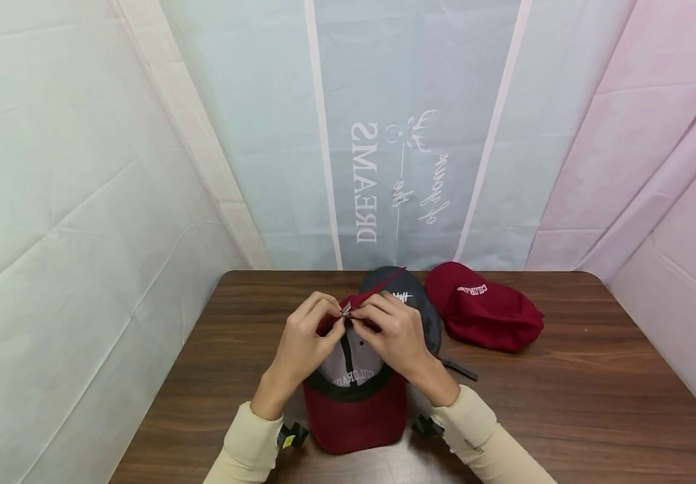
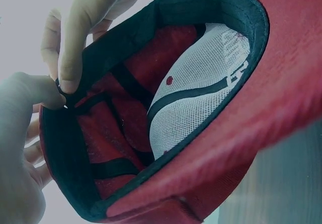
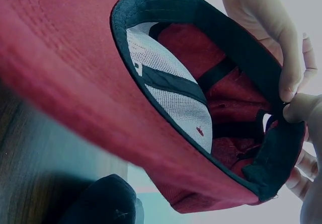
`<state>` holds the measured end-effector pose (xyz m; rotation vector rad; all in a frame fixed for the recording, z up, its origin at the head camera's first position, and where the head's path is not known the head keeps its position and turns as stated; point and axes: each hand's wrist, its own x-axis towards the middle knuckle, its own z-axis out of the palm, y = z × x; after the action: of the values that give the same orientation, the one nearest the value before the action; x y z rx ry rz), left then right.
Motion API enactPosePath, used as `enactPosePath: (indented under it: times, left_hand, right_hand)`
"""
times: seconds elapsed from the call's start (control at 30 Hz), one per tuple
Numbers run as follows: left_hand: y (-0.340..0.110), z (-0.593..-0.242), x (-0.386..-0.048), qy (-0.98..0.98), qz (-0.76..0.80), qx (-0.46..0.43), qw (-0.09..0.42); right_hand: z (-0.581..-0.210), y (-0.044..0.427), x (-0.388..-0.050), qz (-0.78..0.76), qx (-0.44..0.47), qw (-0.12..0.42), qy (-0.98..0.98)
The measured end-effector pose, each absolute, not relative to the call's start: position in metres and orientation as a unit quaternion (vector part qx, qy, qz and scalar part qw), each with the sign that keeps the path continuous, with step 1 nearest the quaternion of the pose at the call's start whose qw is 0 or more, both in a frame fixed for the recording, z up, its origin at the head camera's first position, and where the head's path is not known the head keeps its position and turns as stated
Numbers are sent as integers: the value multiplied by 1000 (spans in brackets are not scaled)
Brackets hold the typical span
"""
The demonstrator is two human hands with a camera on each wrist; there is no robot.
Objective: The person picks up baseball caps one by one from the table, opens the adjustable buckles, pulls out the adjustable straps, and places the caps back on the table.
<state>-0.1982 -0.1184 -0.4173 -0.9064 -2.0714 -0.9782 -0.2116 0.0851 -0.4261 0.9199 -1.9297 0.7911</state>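
A dark red cap (image 1: 357, 420) is held upside down, its brim toward me and its inside facing up. The inside shows a dark sweatband (image 2: 131, 38), a pale mesh front panel (image 2: 193, 88) and dark seam tape. My left hand (image 1: 308, 333) pinches the back edge of the cap, at a small metallic buckle (image 1: 346, 309). My right hand (image 1: 393, 333) pinches the same spot from the other side, fingertips almost meeting. A red strap end (image 1: 387, 281) sticks out past the right fingers. The fingertips partly hide the buckle.
Behind my right hand lies a dark navy cap (image 1: 429, 323) with white marks, its dark strap (image 1: 459, 369) reaching out on the wooden table (image 1: 596, 403). Another red cap (image 1: 496, 316) with white lettering lies beside it. Cloth walls (image 1: 245, 134) surround the table.
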Motion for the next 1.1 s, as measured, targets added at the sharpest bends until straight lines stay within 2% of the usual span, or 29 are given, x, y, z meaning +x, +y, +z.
enactPosePath:
  times: [1.1]
  left_hand:
    - [-122,-420,-199,-791,-378,-339,343]
  right_hand:
    - [-428,88,-212,342,352,404,-772]
